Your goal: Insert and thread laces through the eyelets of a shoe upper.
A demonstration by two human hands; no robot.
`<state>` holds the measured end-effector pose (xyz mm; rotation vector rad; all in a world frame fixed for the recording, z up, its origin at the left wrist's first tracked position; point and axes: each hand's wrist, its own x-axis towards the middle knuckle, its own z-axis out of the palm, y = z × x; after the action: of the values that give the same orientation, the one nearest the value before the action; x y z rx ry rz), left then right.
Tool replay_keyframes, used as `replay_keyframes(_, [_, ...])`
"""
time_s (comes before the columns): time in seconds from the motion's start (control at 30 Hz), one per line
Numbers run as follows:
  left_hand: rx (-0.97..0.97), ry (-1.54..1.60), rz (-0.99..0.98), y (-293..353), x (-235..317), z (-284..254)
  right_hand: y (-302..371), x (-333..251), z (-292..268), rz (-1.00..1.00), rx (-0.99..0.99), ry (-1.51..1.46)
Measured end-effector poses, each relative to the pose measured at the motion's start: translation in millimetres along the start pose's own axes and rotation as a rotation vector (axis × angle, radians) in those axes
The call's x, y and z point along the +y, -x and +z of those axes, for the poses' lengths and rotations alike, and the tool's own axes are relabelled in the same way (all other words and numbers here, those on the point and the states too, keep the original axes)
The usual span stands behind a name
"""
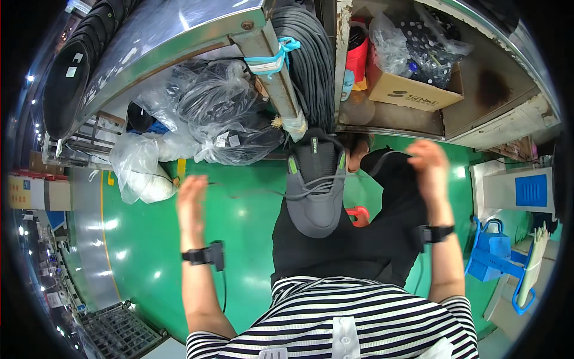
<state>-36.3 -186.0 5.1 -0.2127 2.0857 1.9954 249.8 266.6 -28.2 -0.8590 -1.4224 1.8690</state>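
Observation:
A dark grey sneaker (314,218) with small green accents rests on my lap, its toe toward me. Its grey shoelace (311,190) crosses the tongue and runs out loosely to both sides. Off to the left, my left hand (191,197) pinches one lace end, well apart from the shoe. Higher up on the right, my right hand (428,163) is slightly blurred and closed on the other end of the shoelace, above my black-trousered leg. Both wrists carry a black strap with a small device.
A metal-topped bench (179,27) holds a row of black soles (66,78) at upper left. Bagged goods (221,107) lie beneath it. A bundle of grey cords (305,60) hangs beside the bench leg. At upper right, a shelf holds an open cardboard box (415,93). Green floor (149,239) surrounds me.

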Motion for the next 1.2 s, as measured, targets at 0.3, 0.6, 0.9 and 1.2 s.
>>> replay_keyframes(0.3, [-0.486,-0.548,0.626,53.1,-44.2,143.5,48.0,46.6,117.9,0.254,-0.386,0.322])
replay_keyframes(0.6, [-0.303,-0.418,0.751,70.7,-40.5,142.2,46.0,36.3,125.0,0.072,-0.453,0.517])
replay_keyframes(0.9, [-0.243,-0.439,0.496,80.8,-46.0,137.8,40.2,33.6,133.4,-0.520,-0.629,1.219])
replay_keyframes(1.2, [-0.156,-0.690,0.746,83.7,-41.3,151.6,23.8,27.4,139.3,-0.510,-0.810,1.284])
